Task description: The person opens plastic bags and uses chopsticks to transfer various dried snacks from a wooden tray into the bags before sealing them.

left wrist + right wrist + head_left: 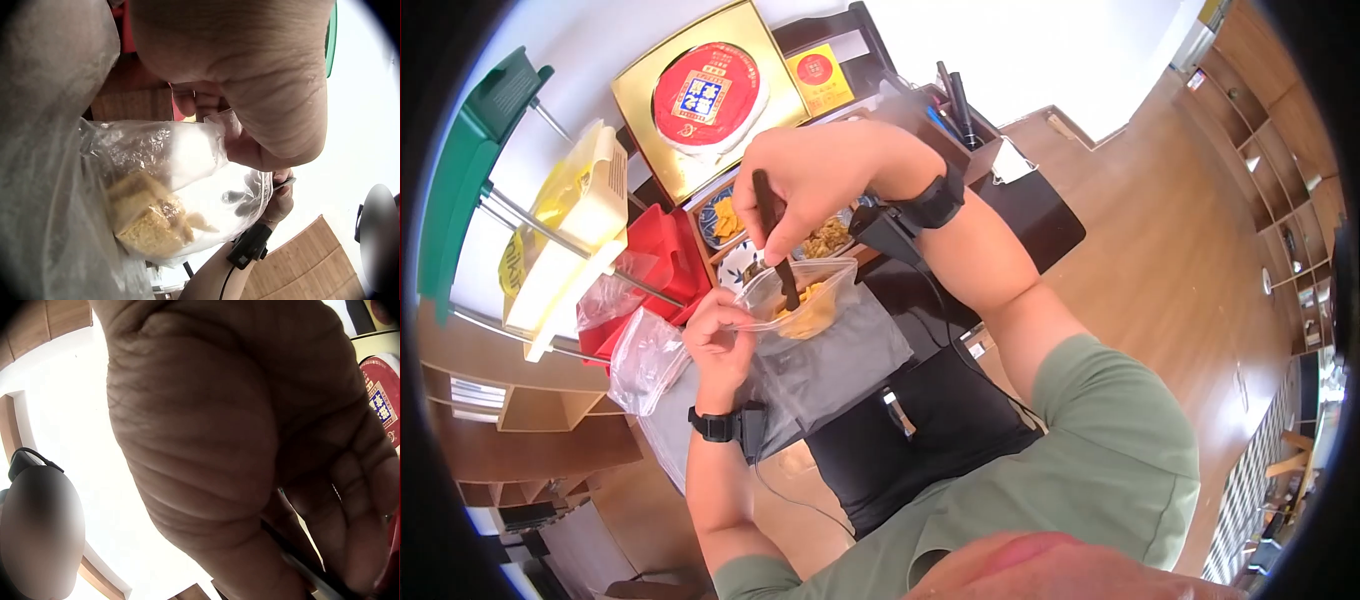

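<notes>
A clear zip bag [828, 298] with yellow pieces [803, 318] inside is held up, its mouth spread wide. My left hand [722, 335] pinches the bag's rim on the left side. From above, my right hand [815, 180] grips a slim dark utensil [766, 205], whose lower end reaches down into the bag's mouth close over the pieces. In the left wrist view, the yellow pieces [153, 219] lie at the bag's bottom. Behind the bag are a blue-patterned dish [711, 216] of yellow strips and some brown crunchy bits [828, 238].
A gold box [637, 92] with a round red package [705, 95] stands at the back. To the left are a red basket [662, 245], another clear bag [645, 360] and a metal-barred rack [565, 240]. Grey plastic sheeting [865, 335] lies below the bag, near a black cushion [940, 440].
</notes>
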A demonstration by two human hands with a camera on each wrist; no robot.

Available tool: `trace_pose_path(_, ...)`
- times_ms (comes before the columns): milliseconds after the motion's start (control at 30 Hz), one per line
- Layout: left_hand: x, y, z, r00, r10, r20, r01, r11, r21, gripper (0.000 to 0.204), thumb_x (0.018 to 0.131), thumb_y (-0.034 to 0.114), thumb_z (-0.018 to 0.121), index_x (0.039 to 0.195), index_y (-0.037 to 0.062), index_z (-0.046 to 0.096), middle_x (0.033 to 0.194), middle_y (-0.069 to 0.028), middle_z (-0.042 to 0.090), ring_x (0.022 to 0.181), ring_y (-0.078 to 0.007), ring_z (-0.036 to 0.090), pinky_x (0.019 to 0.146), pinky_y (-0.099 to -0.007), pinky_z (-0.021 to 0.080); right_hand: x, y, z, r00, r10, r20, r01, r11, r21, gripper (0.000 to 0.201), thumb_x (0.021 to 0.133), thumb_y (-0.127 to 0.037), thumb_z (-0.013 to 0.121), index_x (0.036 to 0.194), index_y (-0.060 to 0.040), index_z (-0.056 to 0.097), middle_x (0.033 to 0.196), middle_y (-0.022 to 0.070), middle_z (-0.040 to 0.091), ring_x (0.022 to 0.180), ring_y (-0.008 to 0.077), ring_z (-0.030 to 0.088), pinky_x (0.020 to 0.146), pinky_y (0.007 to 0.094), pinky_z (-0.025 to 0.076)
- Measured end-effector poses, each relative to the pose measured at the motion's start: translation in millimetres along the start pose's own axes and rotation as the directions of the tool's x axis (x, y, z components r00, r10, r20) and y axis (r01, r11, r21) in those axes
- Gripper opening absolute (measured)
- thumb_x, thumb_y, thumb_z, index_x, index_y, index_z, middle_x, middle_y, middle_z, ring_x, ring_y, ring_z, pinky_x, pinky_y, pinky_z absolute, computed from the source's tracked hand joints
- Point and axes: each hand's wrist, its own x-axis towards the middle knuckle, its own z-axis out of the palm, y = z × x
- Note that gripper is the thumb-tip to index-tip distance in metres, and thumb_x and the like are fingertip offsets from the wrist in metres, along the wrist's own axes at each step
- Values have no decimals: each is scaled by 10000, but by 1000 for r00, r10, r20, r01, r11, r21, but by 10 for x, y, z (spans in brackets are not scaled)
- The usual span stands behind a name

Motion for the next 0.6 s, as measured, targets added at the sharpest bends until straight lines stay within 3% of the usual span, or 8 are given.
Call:
trace_pose_path(533, -25, 31, -11, 1000, 3, 6, -3, 1000, 19, 116, 758, -91, 621, 787, 21, 630, 865, -54, 576, 809, -150, 543, 745, -256, 426, -7, 22, 18, 999, -32, -6, 33, 994, 101, 174, 779, -155, 824, 840, -4, 764, 744, 53, 738, 670, 105, 680, 604, 257, 500)
trace_pose_path(600, -19, 8, -36, 1000, -1, 26, -1, 997, 77, 94, 789, -25, 675, 789, 38, 605, 882, -42, 569, 804, -133, 530, 739, -245, 405, -23, -46, -15, 1000, -28, -7, 28, 998, 63, 171, 776, -158, 826, 829, -7, 765, 738, 53, 738, 663, 108, 681, 598, 255, 498)
